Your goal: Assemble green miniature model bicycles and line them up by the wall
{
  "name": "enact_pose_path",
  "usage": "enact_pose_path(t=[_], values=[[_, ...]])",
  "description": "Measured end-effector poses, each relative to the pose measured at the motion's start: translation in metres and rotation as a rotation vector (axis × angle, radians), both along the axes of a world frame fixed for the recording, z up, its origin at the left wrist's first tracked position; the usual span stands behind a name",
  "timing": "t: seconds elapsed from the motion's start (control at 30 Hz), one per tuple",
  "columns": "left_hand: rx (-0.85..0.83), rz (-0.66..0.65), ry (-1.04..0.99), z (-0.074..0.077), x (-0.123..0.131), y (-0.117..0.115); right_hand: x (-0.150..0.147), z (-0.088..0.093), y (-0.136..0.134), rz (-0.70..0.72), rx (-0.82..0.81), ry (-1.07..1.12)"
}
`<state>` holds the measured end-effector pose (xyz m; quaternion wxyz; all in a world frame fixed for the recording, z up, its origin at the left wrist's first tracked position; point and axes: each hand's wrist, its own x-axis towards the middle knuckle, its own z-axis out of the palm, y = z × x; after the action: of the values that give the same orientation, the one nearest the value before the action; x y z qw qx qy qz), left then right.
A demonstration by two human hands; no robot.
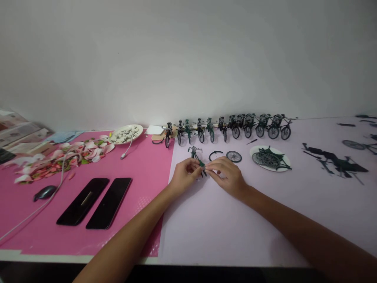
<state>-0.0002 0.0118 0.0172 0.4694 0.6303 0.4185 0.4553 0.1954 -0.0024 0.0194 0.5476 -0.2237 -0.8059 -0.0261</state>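
Observation:
My left hand pinches a small green toy bicycle frame over the pale part of the table. Silver handlebars stick up beyond the fingers. My right hand meets it from the right, thumb and fingertips closed at the same frame; whether a tiny part sits between them is too small to tell. Just past my right hand lie a loose spoked wheel and a curved black piece. A white plate to the right carries green frames and wheels.
Along the wall stands a row of small bicycles. Dark bike parts lie far right. On the pink sheet are two phones, a mouse, a cable, petals and a plate of white bits.

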Motion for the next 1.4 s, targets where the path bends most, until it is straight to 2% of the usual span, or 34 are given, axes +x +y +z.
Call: enact_pose_path(t=[0.17,0.33,0.47,0.67,1.0,1.4], values=[[0.012,0.03,-0.018,-0.005,-0.003,0.003,0.005,-0.004,0.004,-0.161,-0.117,0.002],[-0.026,0.05,-0.067,-0.001,-0.005,0.004,0.009,-0.019,0.015,-0.417,-0.308,-0.256],[-0.034,0.067,-0.088,0.005,-0.004,0.004,0.01,-0.03,0.019,-0.492,-0.388,-0.414],[-0.005,0.114,-0.039,0.008,-0.006,0.006,0.01,-0.033,0.019,-0.45,-0.401,-0.501],[0.066,0.216,0.074,0.001,-0.012,0.013,0.012,-0.027,0.022,-0.359,-0.402,-0.431],[0.075,0.232,0.025,0.001,-0.011,0.011,0.015,-0.027,0.024,-0.23,-0.286,-0.167]])
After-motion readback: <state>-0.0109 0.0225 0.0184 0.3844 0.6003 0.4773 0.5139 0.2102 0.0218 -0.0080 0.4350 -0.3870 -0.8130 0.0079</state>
